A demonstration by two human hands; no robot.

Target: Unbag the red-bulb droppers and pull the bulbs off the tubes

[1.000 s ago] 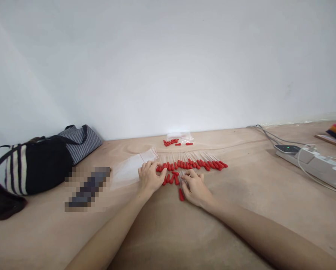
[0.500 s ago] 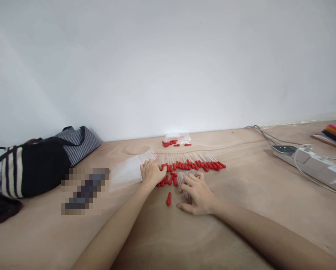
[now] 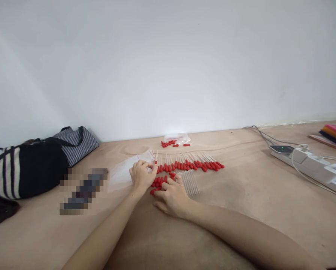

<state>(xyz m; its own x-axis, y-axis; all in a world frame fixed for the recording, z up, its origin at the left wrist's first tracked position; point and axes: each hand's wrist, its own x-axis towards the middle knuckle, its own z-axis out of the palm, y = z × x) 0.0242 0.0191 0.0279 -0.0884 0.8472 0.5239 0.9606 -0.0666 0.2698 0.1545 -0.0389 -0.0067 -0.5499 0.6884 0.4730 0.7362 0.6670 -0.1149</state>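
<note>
A row of clear thin tubes with red caps (image 3: 193, 164) lies across the wooden table (image 3: 241, 195). My left hand (image 3: 141, 176) pinches one red-capped tube at the row's left end, beside a clear plastic bag (image 3: 123, 172). My right hand (image 3: 172, 197) rests fingers-down on a cluster of loose red caps (image 3: 159, 182), with one cap at its fingertips. A bundle of bare clear tubes (image 3: 190, 183) lies just right of that hand.
A few more red caps and a small clear bag (image 3: 175, 140) lie near the wall. Striped and black bags (image 3: 41, 161) sit at the left. A power strip with cables (image 3: 311, 163) and coloured sheets (image 3: 335, 134) are at the right.
My right hand slid left, off the bare tubes and onto the loose red caps; the stray cap moved with it. My left hand lifted one capped tube at the row's left end.
</note>
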